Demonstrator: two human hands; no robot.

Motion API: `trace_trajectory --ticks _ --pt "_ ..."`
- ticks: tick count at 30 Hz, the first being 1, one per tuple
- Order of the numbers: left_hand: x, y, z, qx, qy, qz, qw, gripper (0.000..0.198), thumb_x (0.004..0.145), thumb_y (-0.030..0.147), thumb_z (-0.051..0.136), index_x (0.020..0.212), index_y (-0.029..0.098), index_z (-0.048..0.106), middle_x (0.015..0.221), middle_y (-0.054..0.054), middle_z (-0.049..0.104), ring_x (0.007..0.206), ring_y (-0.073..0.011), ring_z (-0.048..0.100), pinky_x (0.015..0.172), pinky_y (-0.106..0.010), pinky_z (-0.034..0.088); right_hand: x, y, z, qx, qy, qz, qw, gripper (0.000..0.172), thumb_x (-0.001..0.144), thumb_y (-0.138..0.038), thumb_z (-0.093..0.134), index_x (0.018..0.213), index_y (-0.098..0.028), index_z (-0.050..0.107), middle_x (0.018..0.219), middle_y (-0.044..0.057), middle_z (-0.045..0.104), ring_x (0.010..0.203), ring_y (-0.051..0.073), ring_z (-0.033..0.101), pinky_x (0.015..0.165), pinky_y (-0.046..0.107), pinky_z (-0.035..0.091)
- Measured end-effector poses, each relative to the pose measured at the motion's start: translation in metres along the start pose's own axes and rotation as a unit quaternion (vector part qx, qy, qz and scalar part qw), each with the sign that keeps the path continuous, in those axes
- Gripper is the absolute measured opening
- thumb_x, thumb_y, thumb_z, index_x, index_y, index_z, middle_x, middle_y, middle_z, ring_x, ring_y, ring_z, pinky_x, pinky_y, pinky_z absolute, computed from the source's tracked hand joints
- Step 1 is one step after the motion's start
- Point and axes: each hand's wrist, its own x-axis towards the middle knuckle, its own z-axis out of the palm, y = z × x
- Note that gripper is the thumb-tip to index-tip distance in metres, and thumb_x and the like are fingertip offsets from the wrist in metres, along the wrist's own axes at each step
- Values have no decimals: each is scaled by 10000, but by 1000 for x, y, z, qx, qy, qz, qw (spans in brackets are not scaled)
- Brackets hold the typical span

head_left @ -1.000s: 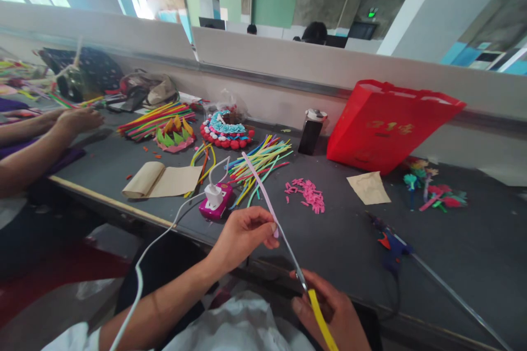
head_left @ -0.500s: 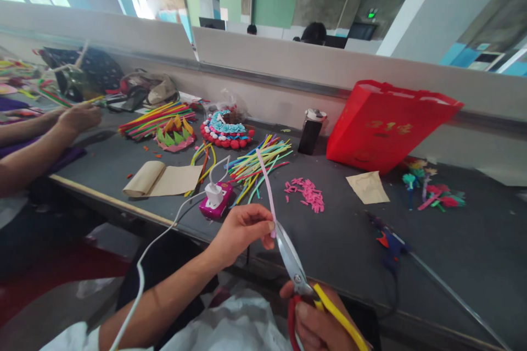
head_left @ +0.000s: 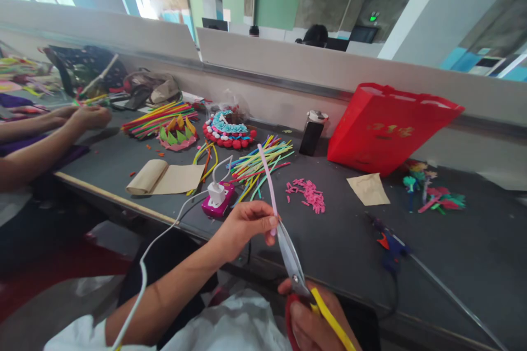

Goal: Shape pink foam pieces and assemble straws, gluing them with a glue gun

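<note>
My left hand [head_left: 242, 227] pinches the lower end of a long pale pink strip [head_left: 267, 178] that stands up over the table. My right hand [head_left: 315, 323] grips a pair of scissors [head_left: 294, 266] with a yellow and a red handle. The steel blades point up toward the strip's lower end, right by my left thumb. A heap of small pink cut pieces [head_left: 307, 194] lies on the dark table [head_left: 341, 241] beyond the blades.
A bundle of coloured strips [head_left: 257, 164], a pink charger block with a white cable [head_left: 218, 200], brown paper [head_left: 164, 178], a blue glue gun [head_left: 389, 244], a dark bottle [head_left: 310, 131] and a red bag [head_left: 387, 126] lie around. Another person's hands [head_left: 84, 117] work at the far left.
The scissor handles spread apart and then drew closer. The strip tilted from leaning left to nearly upright, and my left hand rose slightly.
</note>
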Motion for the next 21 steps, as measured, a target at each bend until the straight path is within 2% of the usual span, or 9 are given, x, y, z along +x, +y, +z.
trace_trajectory --ticks 4,10,18,21 --pt "2 -6 -2 -32 -11 -14 999 224 742 312 752 799 110 673 612 2 619 488 -82 577 534 -197 440 -1 6 5 84 -17 10 996 494 745 -571 683 1003 -160 587 451 -119 298 378 31 198 376 142 217" --pt "2 -9 0 -73 -13 -41 996 226 723 305 771 784 114 666 598 14 604 467 -75 571 510 -187 454 -1 11 11 126 -75 4 989 479 774 -599 640 983 -170 602 452 -101 326 375 51 288 400 166 283" --pt "2 -13 0 -100 -38 -33 994 204 741 267 759 814 105 659 612 8 600 482 -78 576 514 -188 475 -2 10 16 204 -137 8 969 407 776 -551 671 962 -190 640 432 -114 282 368 38 257 416 161 286" --pt "3 -13 -1 -94 -42 -30 994 184 760 257 741 819 105 656 616 10 588 486 -77 568 517 -190 466 -2 10 16 184 -131 11 974 391 785 -535 675 976 -197 633 435 -116 287 371 37 260 412 154 293"
